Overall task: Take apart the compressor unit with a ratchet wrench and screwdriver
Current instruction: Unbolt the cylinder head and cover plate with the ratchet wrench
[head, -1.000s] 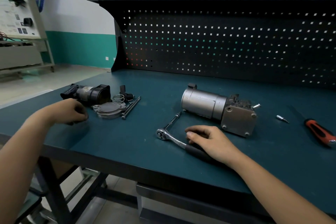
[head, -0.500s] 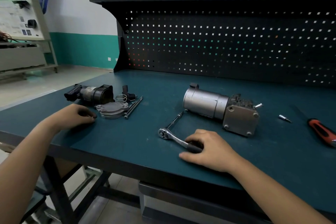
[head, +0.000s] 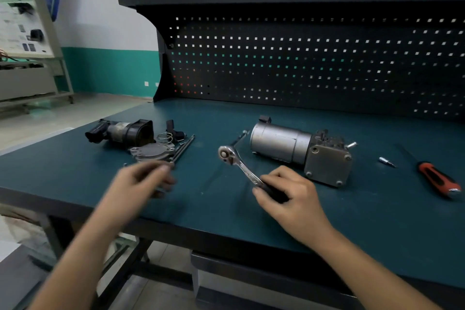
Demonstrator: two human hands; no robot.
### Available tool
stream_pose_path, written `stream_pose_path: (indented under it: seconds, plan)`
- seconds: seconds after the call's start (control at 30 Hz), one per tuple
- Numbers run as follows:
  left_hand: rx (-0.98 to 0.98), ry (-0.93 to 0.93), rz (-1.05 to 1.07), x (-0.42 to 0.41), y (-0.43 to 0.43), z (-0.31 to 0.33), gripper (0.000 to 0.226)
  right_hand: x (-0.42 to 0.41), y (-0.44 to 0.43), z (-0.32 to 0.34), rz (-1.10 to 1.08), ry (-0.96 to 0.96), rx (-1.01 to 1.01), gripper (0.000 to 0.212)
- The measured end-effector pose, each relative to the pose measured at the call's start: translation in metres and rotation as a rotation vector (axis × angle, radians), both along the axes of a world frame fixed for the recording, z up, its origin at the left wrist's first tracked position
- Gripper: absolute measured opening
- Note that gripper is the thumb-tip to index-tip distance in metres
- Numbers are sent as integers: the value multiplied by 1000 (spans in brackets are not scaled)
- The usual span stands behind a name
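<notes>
The silver compressor unit (head: 276, 143) lies on its side on the teal bench (head: 377, 221), its square end plate facing me. My right hand (head: 289, 196) grips the black handle of the ratchet wrench (head: 236, 163), whose head is raised just left of the unit. A thin extension bar (head: 240, 137) lies by the unit's left end. My left hand (head: 143, 181) is blurred over the bench, fingers curled, in front of the removed parts; whether it holds anything is unclear. The red-handled screwdriver (head: 437, 178) lies at the far right.
Removed parts sit at the left: a black motor piece (head: 120, 131), a round cover plate (head: 151, 152), a spring (head: 164, 137) and long bolts (head: 183, 148). A small bit (head: 386, 161) lies near the screwdriver. A dark pegboard (head: 302, 63) closes the back.
My right hand closed round the ratchet handle and lifted the wrench off the bench, swinging its head up toward the unit. My left hand left the removed parts and moved right toward the middle.
</notes>
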State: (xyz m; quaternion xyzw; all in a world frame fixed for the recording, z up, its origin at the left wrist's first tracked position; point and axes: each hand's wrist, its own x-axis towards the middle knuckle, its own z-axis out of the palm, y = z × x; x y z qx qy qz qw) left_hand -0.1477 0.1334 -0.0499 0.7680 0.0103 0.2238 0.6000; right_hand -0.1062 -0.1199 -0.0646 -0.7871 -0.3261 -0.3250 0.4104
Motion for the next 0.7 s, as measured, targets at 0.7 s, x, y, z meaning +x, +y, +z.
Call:
stream_pose_path:
  seconds: [0.7]
  plan:
    - [1414,-882,-401,30,-163,44,57,-30,-50,28,428,1140,1431,46]
